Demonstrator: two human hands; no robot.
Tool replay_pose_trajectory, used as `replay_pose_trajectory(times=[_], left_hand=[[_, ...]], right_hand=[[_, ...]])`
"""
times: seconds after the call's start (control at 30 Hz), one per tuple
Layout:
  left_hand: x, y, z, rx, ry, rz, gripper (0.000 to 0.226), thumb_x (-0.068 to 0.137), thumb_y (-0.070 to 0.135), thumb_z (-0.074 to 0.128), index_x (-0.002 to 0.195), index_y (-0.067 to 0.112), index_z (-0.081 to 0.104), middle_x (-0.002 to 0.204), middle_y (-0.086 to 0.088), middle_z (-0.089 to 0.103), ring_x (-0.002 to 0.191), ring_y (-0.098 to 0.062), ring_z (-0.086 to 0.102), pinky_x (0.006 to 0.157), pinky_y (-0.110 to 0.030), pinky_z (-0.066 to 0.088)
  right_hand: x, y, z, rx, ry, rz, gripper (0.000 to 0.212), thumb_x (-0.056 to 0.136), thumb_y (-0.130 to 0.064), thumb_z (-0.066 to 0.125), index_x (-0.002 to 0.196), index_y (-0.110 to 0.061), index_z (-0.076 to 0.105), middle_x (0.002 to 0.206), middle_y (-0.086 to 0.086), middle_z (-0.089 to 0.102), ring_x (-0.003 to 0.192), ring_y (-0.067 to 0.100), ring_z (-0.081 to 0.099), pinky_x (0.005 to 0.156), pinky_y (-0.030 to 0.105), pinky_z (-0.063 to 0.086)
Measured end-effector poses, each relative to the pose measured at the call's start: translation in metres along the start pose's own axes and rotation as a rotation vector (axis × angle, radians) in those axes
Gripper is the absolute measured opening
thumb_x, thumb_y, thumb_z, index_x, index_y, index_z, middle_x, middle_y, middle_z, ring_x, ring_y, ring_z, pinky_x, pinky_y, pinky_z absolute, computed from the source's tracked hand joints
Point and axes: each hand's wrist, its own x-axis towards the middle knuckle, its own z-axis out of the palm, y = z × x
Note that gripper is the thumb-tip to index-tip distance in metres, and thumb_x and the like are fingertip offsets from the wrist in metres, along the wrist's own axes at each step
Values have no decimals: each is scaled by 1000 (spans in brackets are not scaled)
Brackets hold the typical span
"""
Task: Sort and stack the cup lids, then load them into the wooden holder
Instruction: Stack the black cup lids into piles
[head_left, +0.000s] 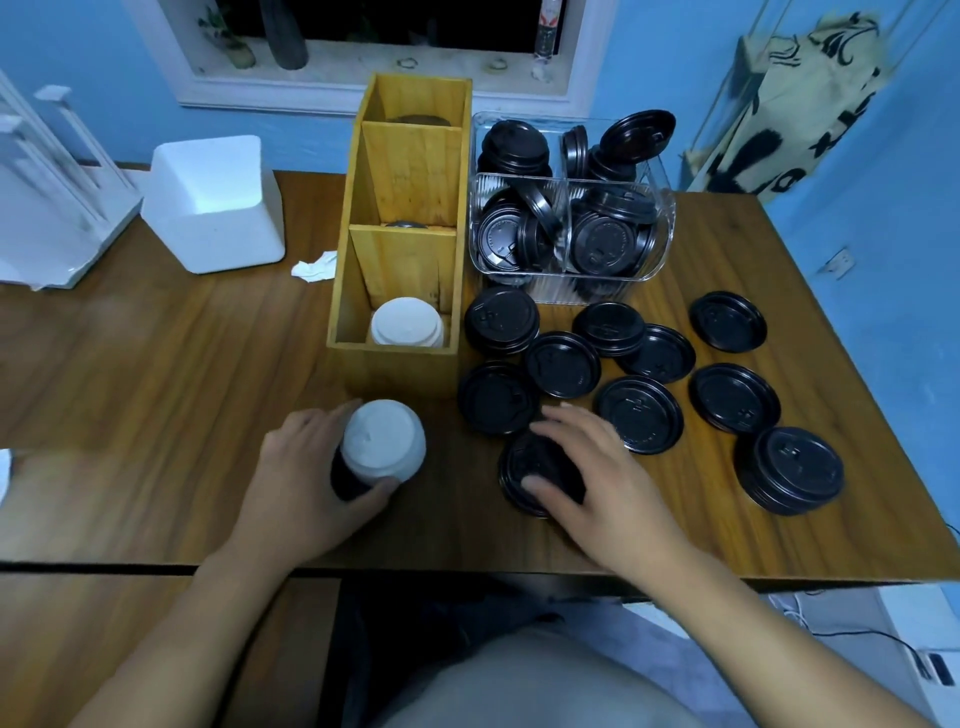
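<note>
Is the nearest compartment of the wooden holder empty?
No, a white lid sits inside the nearest compartment of the wooden holder.

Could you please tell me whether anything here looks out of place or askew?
Yes. The stack in the left hand has white lids on black ones, so it looks mixed. One tilted lid sticks up above the clear bin, and crumpled paper lies left of the wooden holder.
</note>
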Motion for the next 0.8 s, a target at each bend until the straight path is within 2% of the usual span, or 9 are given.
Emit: replay_pose_trajectory(times=[0.17, 0.27, 0.33, 0.4, 0.5, 0.57, 0.67, 0.73, 0.8], left_hand=[[2, -1, 2, -20, 15, -50, 104, 70, 73, 66, 152, 14, 40, 138, -3, 58, 128, -20, 45, 100, -42, 40], [1, -2, 4, -8, 20, -20, 106, 71, 79, 60, 152, 14, 40, 140, -4, 57, 128, -21, 46, 99, -42, 41], [0, -3, 5, -13, 29, -4, 105, 72, 80, 59, 151, 13, 40, 140, -4, 57, 128, -22, 47, 98, -42, 42], [-2, -3, 6, -13, 41, 18, 104, 73, 80, 59, 151, 14, 40, 142, -4, 55, 130, -22, 47, 99, -42, 42], [-3, -5, 6, 5, 93, 52, 103, 74, 78, 62, 150, 12, 41, 148, -5, 50, 135, -25, 45, 105, -43, 39], [-7, -2, 6, 21, 193, 116, 96, 76, 70, 69, 146, 8, 48, 149, -8, 50, 136, -29, 45, 111, -43, 35], [-14, 22, 8, 3, 312, 254, 77, 78, 51, 80, 134, 3, 59, 145, -11, 54, 132, -33, 49, 112, -46, 38], [-17, 47, 17, -29, 294, 363, 63, 81, 41, 82, 128, 3, 65, 140, -10, 58, 129, -31, 52, 109, -46, 42], [-15, 68, 29, -79, 201, 435, 56, 85, 40, 79, 128, 7, 66, 137, -6, 60, 127, -25, 55, 108, -44, 46]], right_hand=[[47, -21, -9, -255, -11, 6, 47, 91, -54, 62, 128, -26, 64, 126, -9, 60, 123, 18, 48, 101, 43, 45], [74, -38, 4, -494, -180, 70, 44, 90, -64, 55, 120, -34, 66, 120, -12, 59, 115, 19, 45, 93, 41, 40], [84, -45, 13, -558, -267, 113, 37, 92, -62, 53, 114, -36, 65, 117, -10, 58, 113, 19, 44, 92, 40, 38], [86, -47, 14, -536, -245, 111, 25, 95, -55, 54, 107, -36, 66, 113, -11, 59, 109, 19, 45, 90, 39, 38], [71, -41, -5, -351, -50, 107, 17, 97, -45, 57, 98, -32, 68, 98, -14, 62, 97, 15, 51, 83, 37, 44], [54, -33, -26, -82, 81, 172, 13, 98, -38, 59, 96, -28, 67, 91, -13, 64, 88, 12, 55, 76, 31, 47], [19, -22, -52, 336, 247, 336, 10, 100, -23, 60, 94, -20, 67, 82, 2, 65, 74, 12, 59, 67, 21, 48], [-7, -12, -59, 507, 330, 474, 12, 101, -21, 57, 99, -18, 68, 87, 10, 67, 73, 18, 62, 67, 22, 52], [-30, 1, -58, 655, 388, 635, 15, 103, -21, 55, 106, -22, 69, 92, 6, 72, 82, 27, 65, 77, 35, 56]])
